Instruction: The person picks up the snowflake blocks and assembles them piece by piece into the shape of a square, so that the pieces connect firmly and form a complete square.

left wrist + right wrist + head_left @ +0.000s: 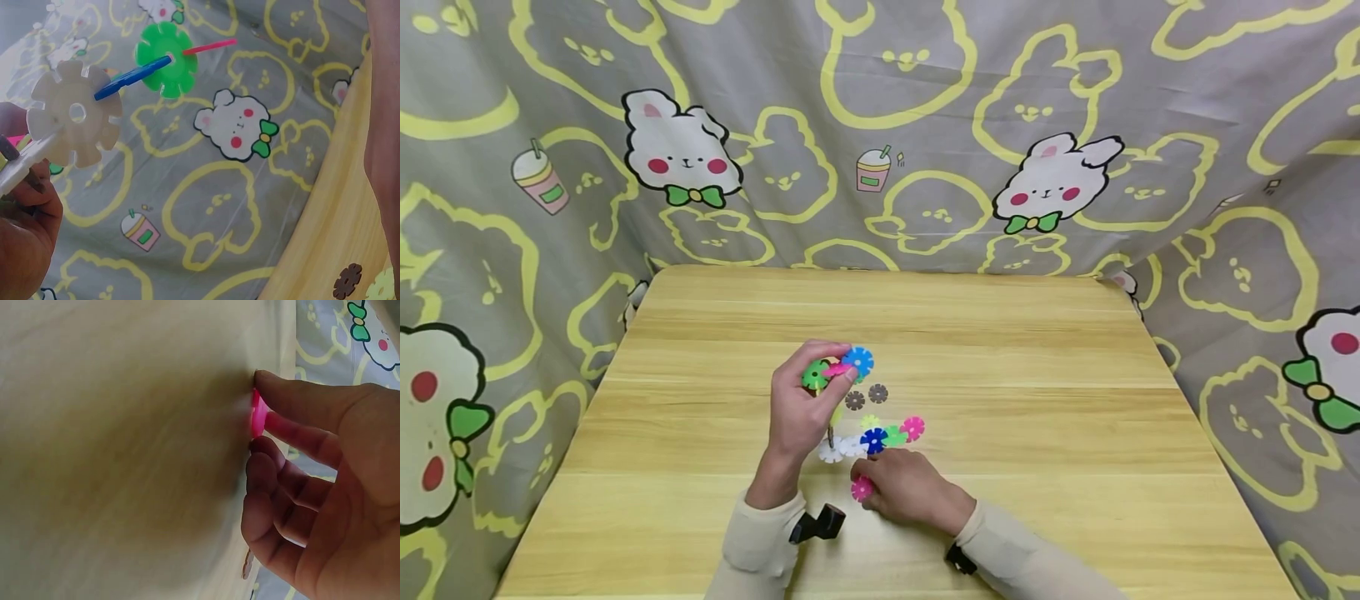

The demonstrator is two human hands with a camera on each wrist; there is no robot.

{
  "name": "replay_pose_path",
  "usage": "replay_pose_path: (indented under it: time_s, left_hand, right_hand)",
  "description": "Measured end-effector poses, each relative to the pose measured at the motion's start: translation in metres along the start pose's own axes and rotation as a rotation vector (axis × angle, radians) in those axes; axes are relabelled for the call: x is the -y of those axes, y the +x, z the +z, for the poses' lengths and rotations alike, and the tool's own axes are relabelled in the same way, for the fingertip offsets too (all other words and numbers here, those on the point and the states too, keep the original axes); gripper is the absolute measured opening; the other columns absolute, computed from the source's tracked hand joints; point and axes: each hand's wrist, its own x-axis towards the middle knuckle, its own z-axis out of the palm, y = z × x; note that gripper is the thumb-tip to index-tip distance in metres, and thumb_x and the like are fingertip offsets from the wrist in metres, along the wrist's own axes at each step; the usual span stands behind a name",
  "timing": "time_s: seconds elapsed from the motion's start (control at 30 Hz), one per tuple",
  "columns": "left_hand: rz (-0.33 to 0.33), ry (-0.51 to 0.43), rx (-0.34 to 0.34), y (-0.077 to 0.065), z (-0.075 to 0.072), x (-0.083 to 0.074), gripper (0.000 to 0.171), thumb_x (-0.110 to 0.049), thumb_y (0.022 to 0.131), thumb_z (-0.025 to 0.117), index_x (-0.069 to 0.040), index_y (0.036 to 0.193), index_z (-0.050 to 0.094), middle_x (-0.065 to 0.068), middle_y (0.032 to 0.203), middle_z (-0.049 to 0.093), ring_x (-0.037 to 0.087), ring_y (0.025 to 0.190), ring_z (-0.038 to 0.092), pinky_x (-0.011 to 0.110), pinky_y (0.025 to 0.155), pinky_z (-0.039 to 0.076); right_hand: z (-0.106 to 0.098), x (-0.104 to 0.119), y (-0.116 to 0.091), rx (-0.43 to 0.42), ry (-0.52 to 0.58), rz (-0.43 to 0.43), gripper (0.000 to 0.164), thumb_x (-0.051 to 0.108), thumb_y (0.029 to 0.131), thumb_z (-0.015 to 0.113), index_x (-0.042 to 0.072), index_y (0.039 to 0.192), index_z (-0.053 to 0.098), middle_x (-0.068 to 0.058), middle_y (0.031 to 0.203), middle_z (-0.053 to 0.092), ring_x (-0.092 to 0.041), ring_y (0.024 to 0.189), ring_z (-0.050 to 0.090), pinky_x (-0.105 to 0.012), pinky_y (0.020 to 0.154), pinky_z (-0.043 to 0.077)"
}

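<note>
My left hand grips a chain of slotted plastic snowflake discs. Near its fingertips are a light-blue disc, a pink one and a green disc. Lower down, the chain runs sideways through white discs, a dark-blue disc, a green disc and a pink end disc. My right hand pinches a separate pink disc between thumb and fingers, low at the tabletop. In the right wrist view, fingers partly hide this pink disc.
Two loose brown discs lie on the wooden table beyond the chain. A pale-yellow disc lies near them. A patterned grey curtain surrounds the table's back and sides.
</note>
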Motion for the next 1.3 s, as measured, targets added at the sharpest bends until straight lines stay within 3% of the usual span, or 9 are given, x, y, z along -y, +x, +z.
replay_pose_path:
  time_s: [0.37, 0.6, 0.7, 0.87, 1.1, 1.3]
  left_hand:
    - [0.020, 0.001, 0.004, 0.000, 0.001, 0.001, 0.024, 0.010, 0.081, 0.068, 0.005, 0.104, 0.066, 0.021, 0.100, 0.067, 0.013, 0.080, 0.064, 0.019, 0.061, 0.055]
    - [0.020, 0.001, 0.016, 0.001, 0.002, 0.000, 0.025, 0.010, 0.080, 0.069, 0.005, 0.105, 0.066, 0.021, 0.099, 0.066, 0.011, 0.080, 0.064, 0.018, 0.061, 0.055]
    - [0.018, 0.000, 0.020, 0.001, 0.003, 0.000, 0.024, 0.009, 0.081, 0.069, 0.005, 0.105, 0.066, 0.021, 0.099, 0.066, 0.010, 0.080, 0.064, 0.019, 0.061, 0.055]
    - [0.029, 0.009, 0.018, 0.001, 0.002, 0.001, 0.023, 0.006, 0.082, 0.069, 0.005, 0.105, 0.066, 0.021, 0.098, 0.066, 0.014, 0.081, 0.065, 0.020, 0.064, 0.057]
    - [0.017, 0.014, 0.025, 0.005, 0.002, 0.001, 0.024, 0.008, 0.080, 0.070, 0.005, 0.104, 0.067, 0.020, 0.097, 0.067, 0.011, 0.080, 0.064, 0.019, 0.060, 0.056]
    - [0.003, 0.018, 0.042, 0.008, 0.003, -0.002, 0.024, 0.006, 0.081, 0.070, 0.001, 0.105, 0.068, 0.018, 0.100, 0.068, 0.013, 0.078, 0.065, 0.021, 0.059, 0.055]
  right_hand:
    - [-0.008, -0.010, -0.006, 0.005, 0.175, 0.085, 0.014, 0.026, 0.086, 0.071, 0.024, 0.084, 0.058, 0.015, 0.067, 0.049, 0.001, 0.058, 0.043, -0.016, 0.052, 0.037]
    - [-0.016, -0.022, -0.009, -0.081, 0.236, 0.133, 0.016, 0.027, 0.089, 0.069, 0.023, 0.078, 0.057, 0.013, 0.064, 0.047, 0.001, 0.054, 0.040, -0.016, 0.048, 0.037]
    - [-0.023, -0.029, -0.008, -0.117, 0.292, 0.147, 0.012, 0.026, 0.087, 0.071, 0.023, 0.085, 0.059, 0.012, 0.067, 0.053, 0.000, 0.055, 0.043, -0.016, 0.050, 0.039]
    - [-0.046, -0.045, -0.008, -0.258, 0.320, 0.142, 0.019, 0.015, 0.085, 0.073, 0.019, 0.101, 0.063, 0.008, 0.077, 0.067, -0.001, 0.062, 0.055, -0.017, 0.058, 0.048]
    - [-0.097, -0.055, -0.012, -0.529, 0.478, 0.176, 0.012, 0.022, 0.094, 0.063, 0.018, 0.106, 0.061, 0.007, 0.074, 0.064, -0.007, 0.057, 0.055, -0.022, 0.050, 0.047]
    - [-0.128, -0.049, -0.016, -0.692, 0.469, 0.122, 0.016, 0.018, 0.096, 0.060, 0.016, 0.112, 0.061, 0.005, 0.075, 0.062, -0.005, 0.058, 0.052, -0.022, 0.049, 0.043]
